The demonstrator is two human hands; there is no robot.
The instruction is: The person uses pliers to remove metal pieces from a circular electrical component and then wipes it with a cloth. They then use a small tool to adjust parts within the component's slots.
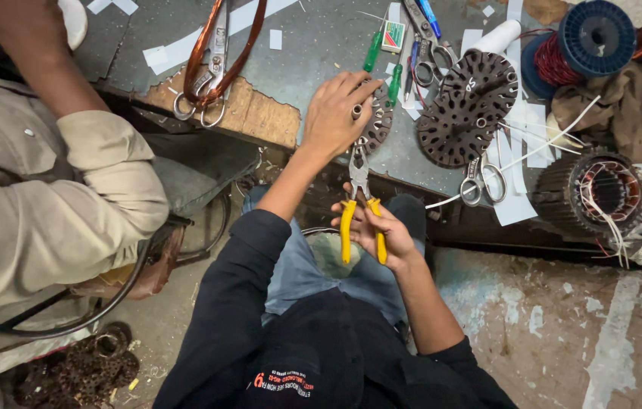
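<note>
Yellow-handled pliers [359, 208], gripped closed-fisted in the right hand [381, 231], bite a small perforated metal plate [376, 127] that the left hand [336, 113] pins with curled fingers at the steel bench [313, 45] edge, apparently steadying it, beside larger slotted laminations [465, 106] and scissors [484, 178].

Small green-red box [392, 35] on workbench [313, 45]
</note>
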